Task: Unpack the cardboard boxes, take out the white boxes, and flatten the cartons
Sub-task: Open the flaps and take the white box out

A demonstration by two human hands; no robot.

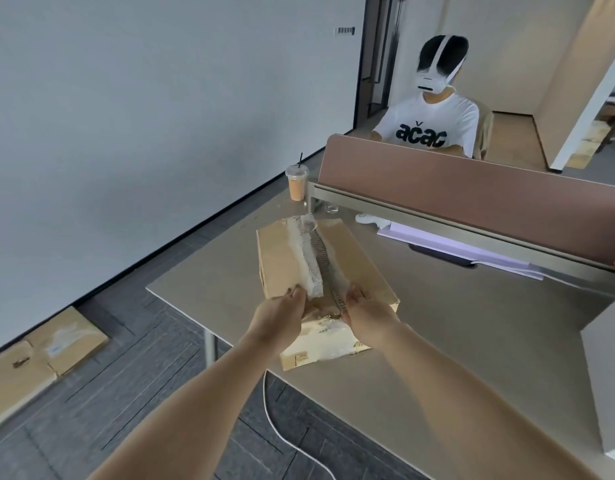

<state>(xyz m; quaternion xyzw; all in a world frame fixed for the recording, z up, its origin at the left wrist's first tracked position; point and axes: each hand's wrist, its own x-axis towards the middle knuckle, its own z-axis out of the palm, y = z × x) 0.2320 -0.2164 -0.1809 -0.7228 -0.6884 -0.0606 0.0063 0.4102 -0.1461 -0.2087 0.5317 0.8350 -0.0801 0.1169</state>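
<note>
Beige counter (437, 323): carton (285, 258) sits near its near-left corner. My left hand (285, 306) and right hand (364, 306) press flat on its top, gripping nothing. Risk: prying hard could drag it off the edge.

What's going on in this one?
A person has both hands on the near end of a box on the desk, left hand and right hand either side of the top seam, whose tape is torn. The flaps are not yet open. Flattened cartons lie on the floor.
</note>
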